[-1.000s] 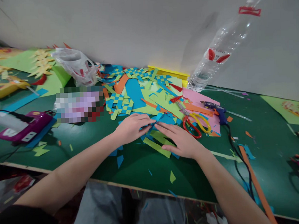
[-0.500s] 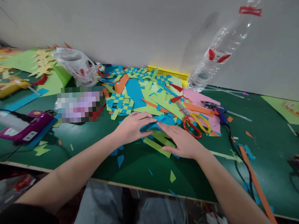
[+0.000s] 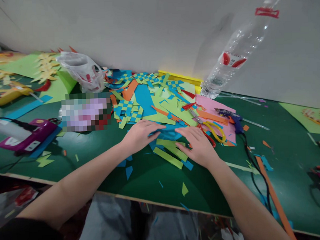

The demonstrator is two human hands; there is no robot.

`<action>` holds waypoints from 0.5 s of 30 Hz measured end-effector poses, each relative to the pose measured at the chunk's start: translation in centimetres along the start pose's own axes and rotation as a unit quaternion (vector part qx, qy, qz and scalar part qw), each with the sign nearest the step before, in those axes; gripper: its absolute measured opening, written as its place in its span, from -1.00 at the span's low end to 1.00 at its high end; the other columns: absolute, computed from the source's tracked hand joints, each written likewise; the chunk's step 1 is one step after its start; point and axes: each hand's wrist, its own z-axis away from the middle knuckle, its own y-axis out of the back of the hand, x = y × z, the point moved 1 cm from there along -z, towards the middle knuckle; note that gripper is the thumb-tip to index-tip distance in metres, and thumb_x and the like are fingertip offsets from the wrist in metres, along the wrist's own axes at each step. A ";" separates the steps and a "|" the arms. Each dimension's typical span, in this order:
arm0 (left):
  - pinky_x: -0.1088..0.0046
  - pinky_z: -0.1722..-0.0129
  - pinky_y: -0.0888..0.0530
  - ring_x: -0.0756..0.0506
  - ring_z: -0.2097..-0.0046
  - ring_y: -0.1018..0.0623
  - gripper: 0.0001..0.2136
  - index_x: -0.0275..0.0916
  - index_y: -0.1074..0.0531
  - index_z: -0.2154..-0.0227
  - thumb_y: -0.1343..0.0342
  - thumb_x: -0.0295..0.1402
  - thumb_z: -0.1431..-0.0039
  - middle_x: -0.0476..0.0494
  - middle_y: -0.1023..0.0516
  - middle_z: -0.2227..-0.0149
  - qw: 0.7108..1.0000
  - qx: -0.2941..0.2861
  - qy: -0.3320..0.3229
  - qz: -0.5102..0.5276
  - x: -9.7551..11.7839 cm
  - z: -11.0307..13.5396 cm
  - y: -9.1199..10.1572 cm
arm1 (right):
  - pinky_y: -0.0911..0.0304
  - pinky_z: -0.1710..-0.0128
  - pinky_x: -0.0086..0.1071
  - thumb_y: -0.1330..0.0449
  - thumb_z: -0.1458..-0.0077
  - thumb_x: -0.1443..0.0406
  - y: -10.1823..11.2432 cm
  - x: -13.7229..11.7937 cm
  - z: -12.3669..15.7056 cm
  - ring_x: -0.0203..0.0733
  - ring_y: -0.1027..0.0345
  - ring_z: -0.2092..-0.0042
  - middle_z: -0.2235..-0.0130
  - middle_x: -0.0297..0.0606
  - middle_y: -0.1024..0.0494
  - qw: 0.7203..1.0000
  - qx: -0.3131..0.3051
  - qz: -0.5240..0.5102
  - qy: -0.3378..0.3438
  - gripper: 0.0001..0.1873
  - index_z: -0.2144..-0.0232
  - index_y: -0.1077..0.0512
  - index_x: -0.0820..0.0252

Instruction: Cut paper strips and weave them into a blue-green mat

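My left hand (image 3: 140,135) lies flat with its fingers stretched out on a blue paper piece (image 3: 168,132) in the middle of the green table (image 3: 141,177). My right hand (image 3: 199,145) rests open, palm down, just right of that paper, its fingers over the paper's right end. Light green paper strips (image 3: 170,151) lie between and in front of both hands. Red and yellow scissors (image 3: 212,131) lie right behind my right hand, partly hidden by it.
A heap of coloured paper and woven blue-green squares (image 3: 128,110) covers the table behind my hands. A clear plastic bottle (image 3: 238,51) leans at the wall. A blue glue gun (image 3: 232,118) with its cable lies right, a purple device (image 3: 30,134) left, a plastic bag (image 3: 80,70) behind.
My right hand has slid to the right and a little back, uncovering the green strips. The left hand has flattened onto the blue paper.
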 end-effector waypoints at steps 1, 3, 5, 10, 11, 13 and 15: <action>0.36 0.14 -0.45 -0.09 0.16 -0.58 -0.78 -0.18 -0.48 0.08 -0.02 -0.36 -0.27 -0.12 -0.62 0.21 1.000 0.002 -0.001 0.007 0.0 0.0 0.0 | -0.25 -0.05 -0.09 -0.09 -0.23 0.21 0.1 0.1 0.0 -0.02 -0.34 -0.06 -0.02 -0.12 -0.50 1.000 0.017 0.005 -0.010 -0.56 -0.14 -0.23 0.11; 0.38 0.15 -0.45 -0.08 0.18 -0.58 -0.78 -0.19 -0.48 0.08 -0.03 -0.36 -0.27 -0.11 -0.62 0.23 1.000 0.004 -0.007 0.023 0.1 0.0 0.1 | -0.23 -0.05 -0.08 -0.12 -0.21 0.18 0.2 0.1 0.0 -0.01 -0.33 -0.07 -0.03 -0.10 -0.49 0.999 0.033 0.008 -0.031 -0.56 -0.12 -0.24 0.12; 0.38 0.14 -0.45 -0.07 0.21 -0.58 -0.79 -0.19 -0.48 0.08 -0.04 -0.38 -0.26 -0.09 -0.63 0.24 0.999 0.005 -0.012 0.038 0.2 0.0 0.2 | -0.21 -0.06 -0.06 -0.14 -0.18 0.12 0.3 0.1 -0.1 0.01 -0.33 -0.07 -0.03 -0.10 -0.49 0.999 0.029 0.001 -0.042 -0.52 -0.11 -0.25 0.12; 0.38 0.14 -0.47 -0.07 0.22 -0.58 -0.79 -0.16 -0.49 0.09 -0.05 -0.35 -0.25 -0.07 -0.63 0.27 0.999 0.004 0.003 0.047 0.5 0.0 0.3 | -0.13 -0.12 0.00 -0.19 -0.09 -0.01 0.2 -0.1 -0.2 0.02 -0.36 -0.02 0.03 -0.13 -0.54 0.999 -0.013 -0.032 -0.038 -0.45 -0.05 -0.32 0.12; 0.39 0.15 -0.48 -0.07 0.21 -0.58 -0.78 -0.15 -0.49 0.09 -0.05 -0.34 -0.25 -0.07 -0.63 0.26 0.999 0.000 0.007 0.053 0.5 0.0 0.3 | -0.12 -0.12 0.01 -0.19 -0.10 0.00 0.1 -0.1 -0.2 0.01 -0.37 -0.01 0.05 -0.14 -0.55 0.999 -0.016 -0.034 -0.035 -0.47 -0.03 -0.34 0.12; 0.42 0.16 -0.49 -0.06 0.19 -0.58 -0.78 -0.15 -0.50 0.09 -0.05 -0.33 -0.25 -0.07 -0.64 0.25 0.997 -0.010 0.009 0.075 0.6 0.0 0.3 | -0.12 -0.13 0.00 -0.17 -0.14 0.05 -0.1 0.0 -0.1 -0.02 -0.39 0.02 0.07 -0.16 -0.56 0.999 -0.014 -0.032 -0.030 -0.55 -0.01 -0.36 0.12; 0.44 0.17 -0.50 -0.05 0.18 -0.59 -0.78 -0.14 -0.50 0.09 -0.05 -0.33 -0.25 -0.08 -0.64 0.23 0.995 -0.018 0.007 0.100 0.7 0.0 0.3 | -0.14 -0.11 -0.03 -0.15 -0.18 0.12 -0.3 0.2 -0.1 -0.05 -0.41 0.05 0.11 -0.19 -0.58 0.999 -0.002 -0.026 -0.030 -0.67 0.04 -0.38 0.11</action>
